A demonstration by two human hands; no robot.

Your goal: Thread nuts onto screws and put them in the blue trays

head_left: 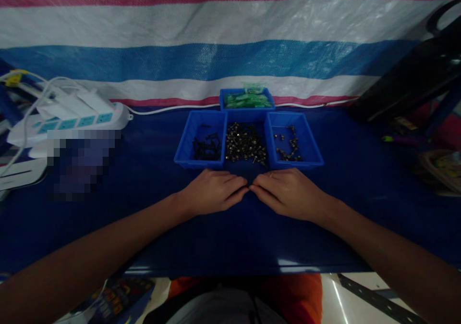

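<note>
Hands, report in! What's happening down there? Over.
Left hand and right hand flat on table, fingertips meeting. Nothing held. Middle tray of screws just ahead.

Both hands palm-down, left (212, 192), right (288, 193), fingertips meeting

Counts: 4 blue trays total. 3 in a row mid-surface: left tray (200, 139), middle tray (246, 122), right tray (293, 140). 1 more, the back tray (247, 98), sits behind them toward the far edge. Contents are 4 kinds: black screws (206, 148), silver screws (245, 143), a sparser lot of dark screws (288, 146), green plastic pieces (247, 99); all too small to count singly. 1 white power strip (77, 117), far left corner. 2 hands: left hand (212, 190), right hand (286, 192).
</note>
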